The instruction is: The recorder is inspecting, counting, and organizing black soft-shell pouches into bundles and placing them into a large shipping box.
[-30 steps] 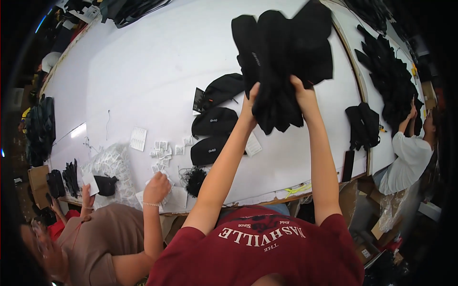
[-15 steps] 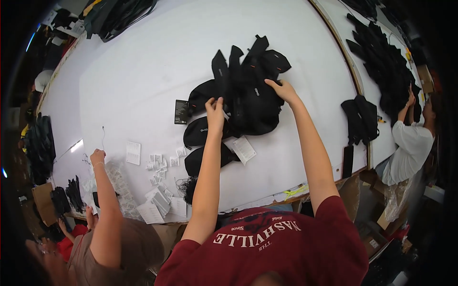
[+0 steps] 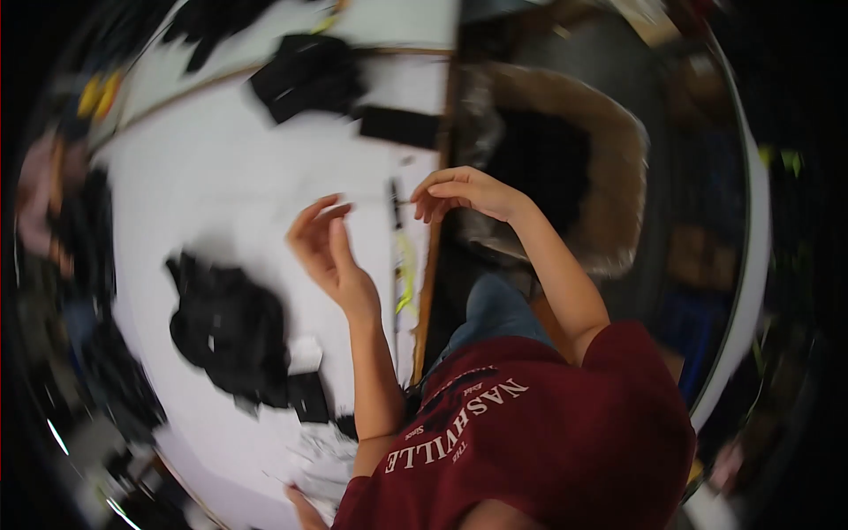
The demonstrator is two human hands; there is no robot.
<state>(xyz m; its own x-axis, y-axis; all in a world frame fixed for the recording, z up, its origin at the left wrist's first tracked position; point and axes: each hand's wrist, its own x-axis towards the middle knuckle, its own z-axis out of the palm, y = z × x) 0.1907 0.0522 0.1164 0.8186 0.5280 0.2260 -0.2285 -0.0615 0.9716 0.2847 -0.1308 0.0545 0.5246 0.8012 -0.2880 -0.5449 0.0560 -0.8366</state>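
Note:
My left hand (image 3: 329,258) is raised over the white table (image 3: 168,194), its fingers loosely curled and the thumb apart, with nothing in it. Near the table's wooden edge, my right hand (image 3: 466,193) is held out, fingers bent and apart, also holding nothing. A pile of black fabric pieces (image 3: 231,331) lies on the table to the left of my left hand, blurred. Between my hands and along the edge runs a bright yellow strip (image 3: 405,269), with a thin dark thing (image 3: 395,199) at its far end.
Beyond the edge stands a plastic-lined cardboard box (image 3: 623,177) holding black material (image 3: 541,163). Farther off are more black pieces (image 3: 309,78) and a flat black slab (image 3: 399,126). White papers (image 3: 322,459) and another person's hand (image 3: 305,508) are at the lower left.
Both hands have let go of the black fabric pieces and moved off them. The view has swung right, so the pile now lies at the left and the lined box has come into sight.

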